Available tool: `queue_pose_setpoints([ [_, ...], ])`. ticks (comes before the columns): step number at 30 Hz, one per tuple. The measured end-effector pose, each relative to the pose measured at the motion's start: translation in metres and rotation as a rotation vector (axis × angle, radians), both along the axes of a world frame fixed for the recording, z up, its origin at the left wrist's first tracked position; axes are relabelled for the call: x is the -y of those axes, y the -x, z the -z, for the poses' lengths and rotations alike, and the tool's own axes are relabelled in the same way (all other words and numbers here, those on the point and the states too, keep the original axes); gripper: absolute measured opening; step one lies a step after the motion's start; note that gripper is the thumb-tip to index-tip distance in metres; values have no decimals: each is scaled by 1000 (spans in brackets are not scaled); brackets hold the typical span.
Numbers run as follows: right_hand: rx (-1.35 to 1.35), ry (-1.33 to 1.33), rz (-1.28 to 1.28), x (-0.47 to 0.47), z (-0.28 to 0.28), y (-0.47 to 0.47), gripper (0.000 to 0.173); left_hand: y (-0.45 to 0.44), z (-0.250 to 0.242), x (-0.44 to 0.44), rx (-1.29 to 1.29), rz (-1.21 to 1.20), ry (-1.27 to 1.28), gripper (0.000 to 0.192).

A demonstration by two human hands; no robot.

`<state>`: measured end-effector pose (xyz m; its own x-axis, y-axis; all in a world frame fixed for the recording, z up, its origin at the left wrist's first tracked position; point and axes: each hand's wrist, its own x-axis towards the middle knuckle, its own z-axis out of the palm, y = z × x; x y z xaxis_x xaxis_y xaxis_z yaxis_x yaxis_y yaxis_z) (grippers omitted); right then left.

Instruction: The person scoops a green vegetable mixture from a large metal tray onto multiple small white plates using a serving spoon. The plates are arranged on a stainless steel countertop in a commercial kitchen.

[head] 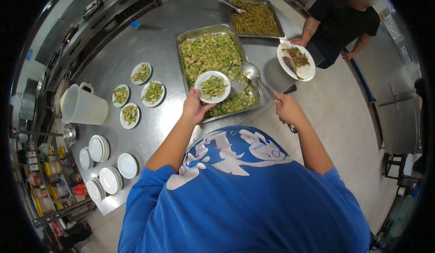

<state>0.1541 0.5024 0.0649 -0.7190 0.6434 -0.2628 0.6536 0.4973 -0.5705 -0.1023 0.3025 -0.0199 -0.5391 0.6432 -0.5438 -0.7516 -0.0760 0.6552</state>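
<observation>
My left hand (196, 107) grips the edge of a small white plate (214, 87) that carries a portion of a green vegetable and egg dish. The plate is held above the near part of a large steel tray (181, 62) filled with the same food. In my right hand (287, 108) is the handle of a steel serving spoon (250, 70). Its bowl is over the tray's right side, just right of the plate. Several small white plates with portions, one of them a plate (153, 93), stand on the steel table (163, 117) to the left.
Stacks of white plates (109, 180) and a translucent plastic pitcher (86, 105) are at the left. A second tray holds green beans (253, 18) and a spoon (226, 3). At the right, another person (343, 21) holds a plate of food (296, 61). A blue-handled knife (148, 26) lies farther back.
</observation>
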Motion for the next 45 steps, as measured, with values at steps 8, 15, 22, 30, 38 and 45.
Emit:
queue_pose_setpoints([
  [8,276,220,-290,-29,48,38,19,6,-21,92,-85,-119,107,42],
  [15,386,653,-296,-40,79,63,35,-1,-23,129,-110,-248,104,43],
  [22,332,847,-199,-65,68,52,40,-3,-21,132,-91,-301,102,41],
  [30,304,714,-144,-63,38,48,40,0,-16,121,-86,-253,87,39],
  [38,190,781,-45,-69,19,23,41,5,-9,112,-30,-261,87,39],
  [45,65,855,125,-83,-29,-16,40,11,-6,104,-5,-207,57,35],
])
